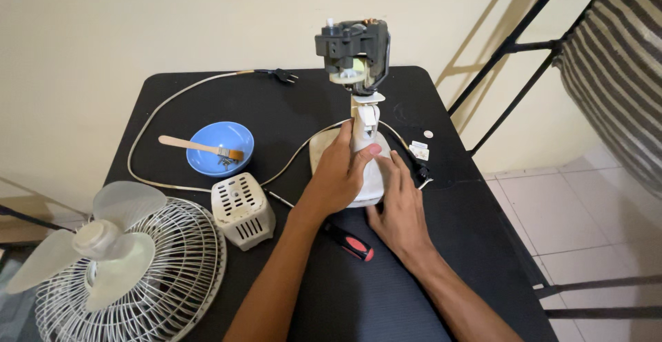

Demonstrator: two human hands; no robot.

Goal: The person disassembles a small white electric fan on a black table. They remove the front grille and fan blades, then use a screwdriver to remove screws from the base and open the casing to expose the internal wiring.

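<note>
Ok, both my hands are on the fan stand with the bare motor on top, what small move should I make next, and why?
Probably keep the left hand gripping the stand and send the right hand to the screwdriver. The motor is already bare, its cover lies beside the stand, and the screwdriver lies just under your wrists.

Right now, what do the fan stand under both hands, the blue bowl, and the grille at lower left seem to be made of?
Fan stand, gripped by the left hand and touched by the right hand: likely moulded plastic, off-white, smooth, slightly yellowed. Blue bowl: probably plastic, uniform colour with a soft sheen; glazed ceramic cannot be excluded. Grille: thin wire ribs, apparently white-coated metal.
</note>
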